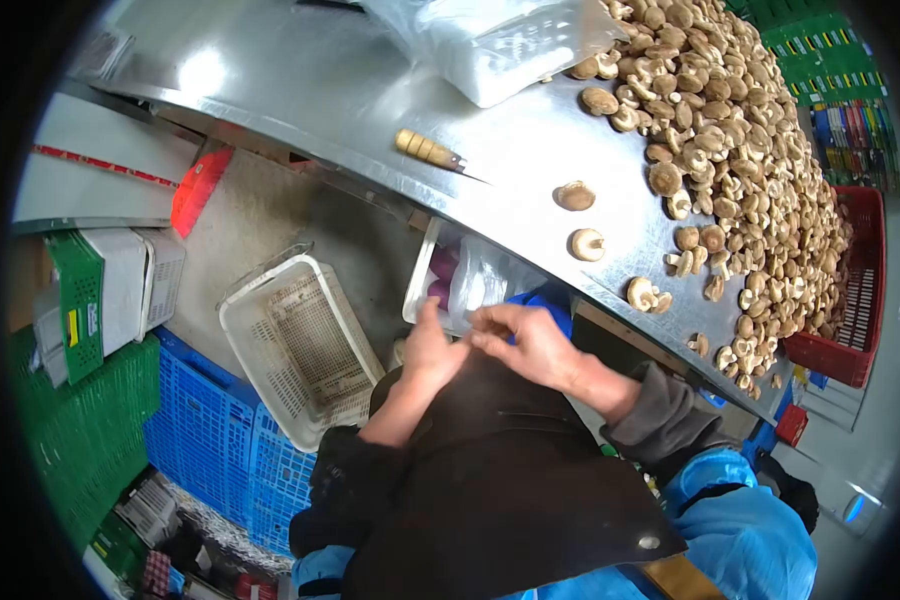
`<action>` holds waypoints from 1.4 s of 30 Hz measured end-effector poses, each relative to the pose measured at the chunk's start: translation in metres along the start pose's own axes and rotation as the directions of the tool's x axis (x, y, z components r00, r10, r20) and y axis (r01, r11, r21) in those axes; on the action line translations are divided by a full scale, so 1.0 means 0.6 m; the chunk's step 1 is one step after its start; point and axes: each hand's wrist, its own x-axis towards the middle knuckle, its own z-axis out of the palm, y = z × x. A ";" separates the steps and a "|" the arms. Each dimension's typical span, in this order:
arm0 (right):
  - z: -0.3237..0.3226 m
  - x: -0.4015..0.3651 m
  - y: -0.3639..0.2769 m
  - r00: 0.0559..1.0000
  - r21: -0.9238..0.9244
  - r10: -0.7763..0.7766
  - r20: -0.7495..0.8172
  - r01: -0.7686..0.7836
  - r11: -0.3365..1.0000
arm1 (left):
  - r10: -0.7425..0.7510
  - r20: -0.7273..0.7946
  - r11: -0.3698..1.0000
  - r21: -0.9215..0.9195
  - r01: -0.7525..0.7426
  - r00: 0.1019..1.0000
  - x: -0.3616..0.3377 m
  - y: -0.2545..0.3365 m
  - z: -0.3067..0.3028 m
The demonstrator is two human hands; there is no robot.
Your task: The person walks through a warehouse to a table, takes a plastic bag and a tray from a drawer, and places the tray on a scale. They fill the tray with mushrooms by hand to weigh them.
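Observation:
My left hand (429,358) is over the apron front, one digit pointing up and another reaching towards the right hand; nothing shows in it. My right hand (538,347) is beside it with fingers bent inward, their tips close to the left fingertips. Whatever the right fingers might hold is too small to make out. Just beyond both hands, a white crate (422,275) under the table edge contains a clear plastic bag (478,285) and purple items. On the metal table (510,215) lie a wooden-handled knife (428,149), single mushrooms (575,196) and a large mushroom pile (715,130).
A clear bag with white contents (490,45) lies at the table's far side. A dirty white crate (315,320) stands on the floor at left, near blue crates (205,420) and green crates (95,440). A red crate (863,290) is beyond the pile.

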 end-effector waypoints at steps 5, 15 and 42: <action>0.062 -0.019 0.171 0.919 0.006 0.380 -0.105 -0.382 0.924 | -0.107 0.077 0.994 0.038 0.105 0.991 0.051 -0.059 0.076; 0.054 0.003 0.169 0.834 0.453 0.514 -0.202 -0.386 0.804 | -0.037 0.119 0.779 -0.618 0.103 0.992 0.005 0.059 -0.010; 0.131 -0.039 0.090 0.867 0.906 0.286 0.407 -0.423 -0.006 | 0.935 0.067 0.338 -0.471 -0.815 0.349 -0.234 0.147 -0.204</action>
